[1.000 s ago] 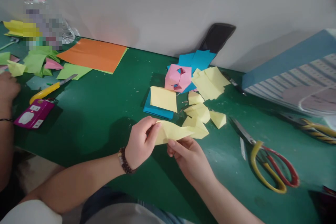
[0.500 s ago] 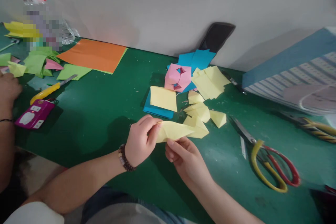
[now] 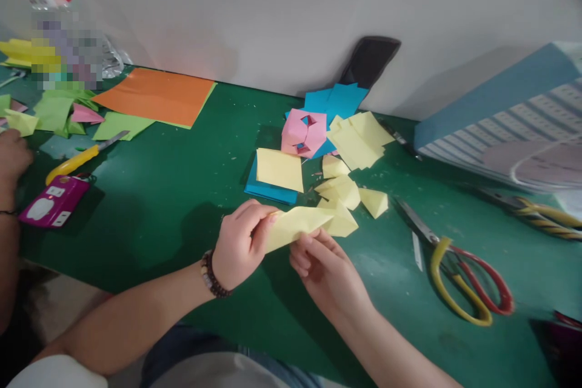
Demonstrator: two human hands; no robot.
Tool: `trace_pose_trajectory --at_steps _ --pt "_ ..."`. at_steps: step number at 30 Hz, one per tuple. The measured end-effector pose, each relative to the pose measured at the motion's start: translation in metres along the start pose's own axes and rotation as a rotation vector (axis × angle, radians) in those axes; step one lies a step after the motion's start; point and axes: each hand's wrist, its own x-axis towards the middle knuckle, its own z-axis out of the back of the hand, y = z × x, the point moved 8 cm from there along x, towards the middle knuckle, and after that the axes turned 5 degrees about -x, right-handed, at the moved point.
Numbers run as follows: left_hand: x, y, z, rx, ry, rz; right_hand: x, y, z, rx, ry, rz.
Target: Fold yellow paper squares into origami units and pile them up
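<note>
My left hand, with a beaded bracelet on its wrist, pinches the left end of a folded strip of yellow paper. My right hand grips the strip's lower edge from below, its fingers curled. A folded yellow piece lies on the green mat just beyond the strip. Nearby are more yellow folded pieces, a yellow square on a blue paper stack, and a pink folded paper model.
Scissors with yellow and red handles lie to the right, beside a striped box. A co-worker's hand rests at far left, near a yellow utility knife, a magenta tag and orange paper.
My hands have tilted the yellow strip slightly, raising its right end, and my right fingers sit higher against it. The whole scene has shifted slightly left in view.
</note>
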Motion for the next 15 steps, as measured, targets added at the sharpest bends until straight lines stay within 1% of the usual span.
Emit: trace_pose_trajectory --at_steps 3,5,7,9,11,13,15 --pt "0.000 0.000 0.001 -0.008 0.009 0.006 0.000 0.002 0.000 -0.030 0.005 0.019" --pt "0.000 0.000 -0.002 -0.042 0.042 0.017 0.001 0.001 -0.001 -0.069 0.019 0.006" --pt "0.000 0.001 -0.004 -0.087 0.074 0.059 0.002 0.000 0.000 -0.101 0.019 -0.009" --pt "0.000 0.006 -0.007 -0.129 0.094 0.144 0.003 0.000 0.002 -0.114 0.002 -0.009" --pt "0.000 0.014 -0.009 -0.174 0.105 0.259 0.004 0.000 0.003 -0.119 -0.006 -0.005" --pt "-0.001 0.022 -0.011 -0.230 0.114 0.364 0.004 -0.001 0.002 -0.146 0.010 -0.016" --pt "-0.001 0.028 -0.013 -0.278 0.122 0.438 0.003 -0.003 -0.001 -0.202 0.043 -0.035"
